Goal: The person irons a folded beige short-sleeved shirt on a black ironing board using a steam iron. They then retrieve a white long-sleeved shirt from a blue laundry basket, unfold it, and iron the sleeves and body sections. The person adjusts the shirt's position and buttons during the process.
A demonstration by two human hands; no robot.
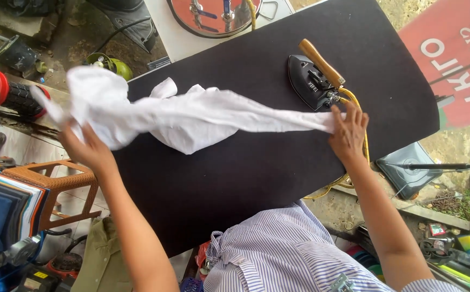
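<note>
Stretching a white garment between both hands, the person held it just above the black tabletop, apparently to open the crumpled cloth before laying it flat. The left hand was closed on the bunched end, lifted past the tabletop's left edge; that end appeared blurred. The right hand gripped the narrow, twisted end, with fingers spread over the cloth near the right edge. A black iron with a wooden handle rested on the far right of the tabletop, just beside the right hand, placed well apart from the middle so the working surface stayed free. Its yellow cord ran off the right edge. A stack of folded clothes sat at lower left beside an orange plastic stool.
</note>
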